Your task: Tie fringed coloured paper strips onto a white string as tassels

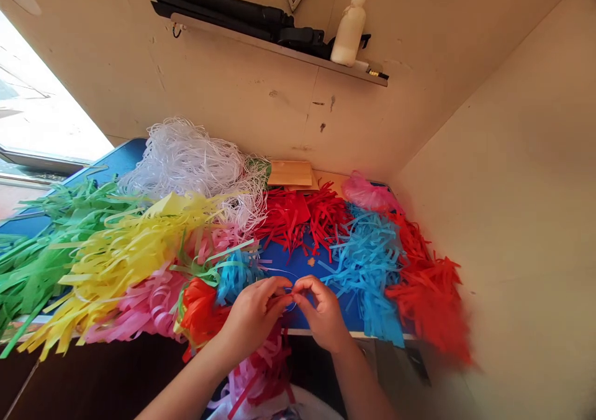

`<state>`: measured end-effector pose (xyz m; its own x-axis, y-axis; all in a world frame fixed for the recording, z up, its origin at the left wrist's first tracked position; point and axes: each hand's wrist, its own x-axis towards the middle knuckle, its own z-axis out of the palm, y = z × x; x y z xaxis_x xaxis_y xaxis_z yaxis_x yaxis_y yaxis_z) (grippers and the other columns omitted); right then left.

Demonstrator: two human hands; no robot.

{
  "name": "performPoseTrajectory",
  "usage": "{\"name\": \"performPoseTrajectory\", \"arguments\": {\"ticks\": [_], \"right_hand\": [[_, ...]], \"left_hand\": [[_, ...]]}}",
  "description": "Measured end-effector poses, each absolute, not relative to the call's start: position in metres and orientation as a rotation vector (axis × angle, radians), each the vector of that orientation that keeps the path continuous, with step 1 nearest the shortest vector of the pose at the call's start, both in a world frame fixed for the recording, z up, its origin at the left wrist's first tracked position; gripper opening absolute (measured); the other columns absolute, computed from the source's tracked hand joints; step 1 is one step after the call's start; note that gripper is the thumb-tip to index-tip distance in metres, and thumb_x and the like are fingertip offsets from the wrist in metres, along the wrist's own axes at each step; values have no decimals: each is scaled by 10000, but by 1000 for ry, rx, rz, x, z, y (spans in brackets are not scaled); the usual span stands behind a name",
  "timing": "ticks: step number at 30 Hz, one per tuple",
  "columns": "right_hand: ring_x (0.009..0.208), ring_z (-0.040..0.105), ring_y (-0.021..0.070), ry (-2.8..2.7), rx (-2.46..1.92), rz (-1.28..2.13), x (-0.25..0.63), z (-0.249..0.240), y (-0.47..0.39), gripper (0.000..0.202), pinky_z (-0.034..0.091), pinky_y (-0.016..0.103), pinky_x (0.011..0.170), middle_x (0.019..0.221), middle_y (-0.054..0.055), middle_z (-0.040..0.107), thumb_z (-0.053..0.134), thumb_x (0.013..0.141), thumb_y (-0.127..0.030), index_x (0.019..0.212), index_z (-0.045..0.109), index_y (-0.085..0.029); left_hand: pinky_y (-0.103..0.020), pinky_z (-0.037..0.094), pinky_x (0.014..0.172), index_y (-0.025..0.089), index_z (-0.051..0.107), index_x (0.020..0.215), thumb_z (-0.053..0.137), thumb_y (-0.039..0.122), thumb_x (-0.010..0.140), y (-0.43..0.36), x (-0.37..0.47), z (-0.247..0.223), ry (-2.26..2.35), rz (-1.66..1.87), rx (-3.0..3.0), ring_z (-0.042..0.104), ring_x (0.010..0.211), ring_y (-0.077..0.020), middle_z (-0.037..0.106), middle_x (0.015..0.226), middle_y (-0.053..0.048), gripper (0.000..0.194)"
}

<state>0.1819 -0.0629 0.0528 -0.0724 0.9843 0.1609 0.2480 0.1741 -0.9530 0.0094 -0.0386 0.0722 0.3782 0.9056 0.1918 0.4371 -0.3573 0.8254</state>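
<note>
My left hand and my right hand meet above the front edge of the blue table. Both are closed, thumbs and fingertips pinching a thin white string that loops around the fingertips. Beside my left hand lie a light blue fringed paper bundle and an orange-red one. Pink and red strips hang below the hands, near my lap. To the right of my right hand spreads a larger light blue fringe pile.
Green, yellow and pink fringes cover the left side. White string is heaped behind them. Red fringes, brown paper and a pink bag lie at the back. A wall shelf holds a glue bottle.
</note>
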Motion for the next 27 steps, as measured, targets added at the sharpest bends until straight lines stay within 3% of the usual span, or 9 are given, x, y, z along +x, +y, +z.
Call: {"name": "performPoseTrajectory", "arguments": {"ticks": [6,10,15,20,27], "right_hand": [[820,606,151,-1533,-1148,1212,190,52,-60,85,484,265,780,885,0,655,623,853,-235,937,628,-224],[806,600,150,-1574,-1145,1205,189,52,-62,51,480,261,769,868,0,650,596,864,-225,901,630,-222],[806,604,150,-1603,-1212,1020,186,52,-66,64,479,265,772,862,6,656,568,883,-223,907,627,-223],[783,645,156,-1467,-1200,1118,185,51,-63,103,508,267,743,874,8,702,660,830,-244,932,658,-229],[719,658,148,-1609,-1223,924,183,67,-54,70,491,248,705,762,-8,717,656,848,-227,802,708,-230]], "left_hand": [[-204,444,536,217,567,1042,616,367,851,-34,3,71,990,720,1714,605,574,-119,691,715,25,247],[-198,419,528,222,583,1017,602,346,864,-35,3,73,979,680,1747,586,562,-111,675,687,37,198],[-260,507,705,224,558,1134,664,307,798,-38,1,76,1009,736,1780,670,791,-171,716,894,-26,362],[-213,477,566,223,621,1003,615,327,840,-37,-2,72,1072,787,1785,630,608,-132,678,710,23,193],[-212,491,608,210,692,801,633,355,861,-28,-8,76,1076,833,2032,644,669,-136,695,753,-17,168]]}}
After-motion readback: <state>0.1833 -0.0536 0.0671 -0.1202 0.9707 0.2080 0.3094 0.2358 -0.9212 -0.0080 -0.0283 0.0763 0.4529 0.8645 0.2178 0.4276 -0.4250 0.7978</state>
